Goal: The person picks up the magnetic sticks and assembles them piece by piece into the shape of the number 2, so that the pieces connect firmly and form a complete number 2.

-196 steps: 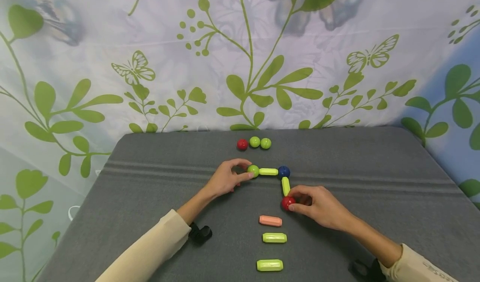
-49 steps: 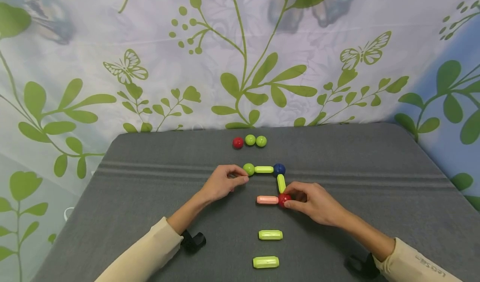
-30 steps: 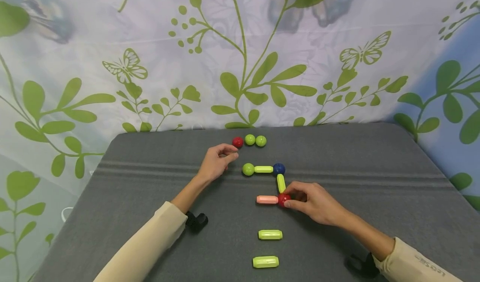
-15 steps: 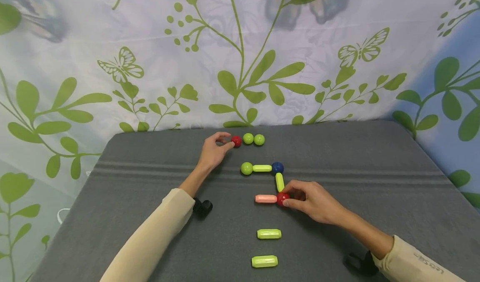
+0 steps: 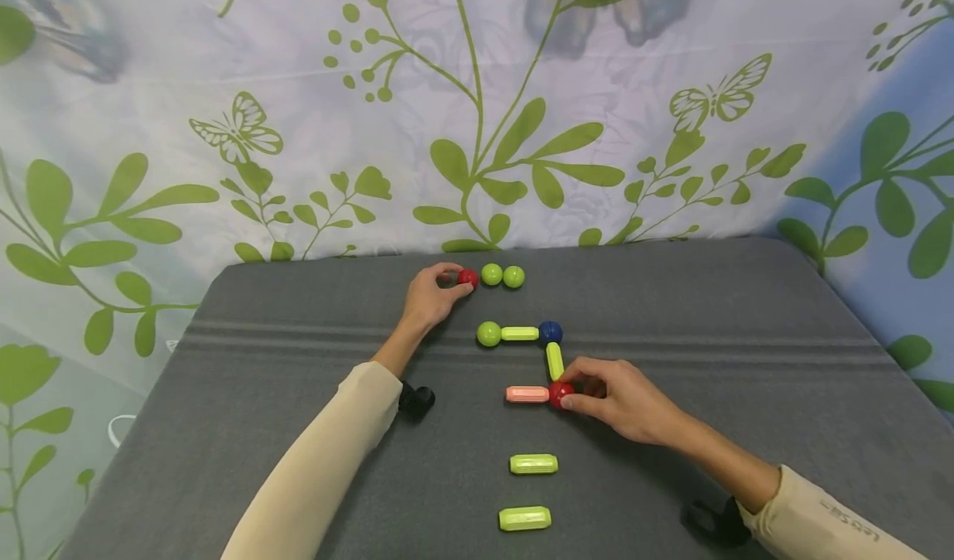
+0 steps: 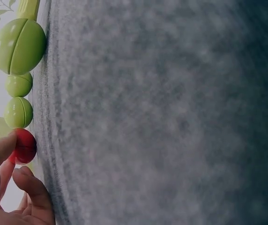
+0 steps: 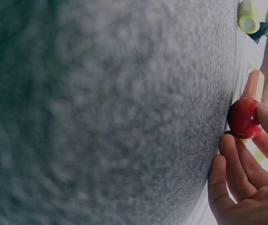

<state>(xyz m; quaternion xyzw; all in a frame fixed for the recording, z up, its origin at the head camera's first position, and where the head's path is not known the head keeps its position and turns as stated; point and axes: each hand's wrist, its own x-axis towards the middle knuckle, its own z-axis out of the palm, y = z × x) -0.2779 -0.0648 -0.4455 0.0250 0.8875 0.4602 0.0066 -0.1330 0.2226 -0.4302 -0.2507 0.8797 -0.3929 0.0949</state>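
Note:
My left hand [image 5: 428, 296] pinches a red ball [image 6: 26, 146] between thumb and fingers at the back of the table, left of two green balls [image 5: 503, 276]. With thumb and index finger my right hand [image 5: 626, 398] holds another red ball [image 7: 244, 118]. From that ball a pink stick [image 5: 527, 394] runs left and a yellow-green stick [image 5: 555, 362] runs up to a blue ball [image 5: 550, 332]. A second yellow-green stick [image 5: 519, 334] joins the blue ball to a green ball [image 5: 489, 334], so the pieces form one angular chain lying on the table.
Two loose yellow-green sticks [image 5: 533, 464] lie one below the other in front of the chain. Grey cloth covers the table [image 5: 708, 311]. A curtain [image 5: 335, 113] with leaves and butterflies hangs right behind its back edge.
The pink stick has joined the right hand's red ball. My left hand has left the chain's green end ball, moved to the back and taken hold of the loose red ball there.

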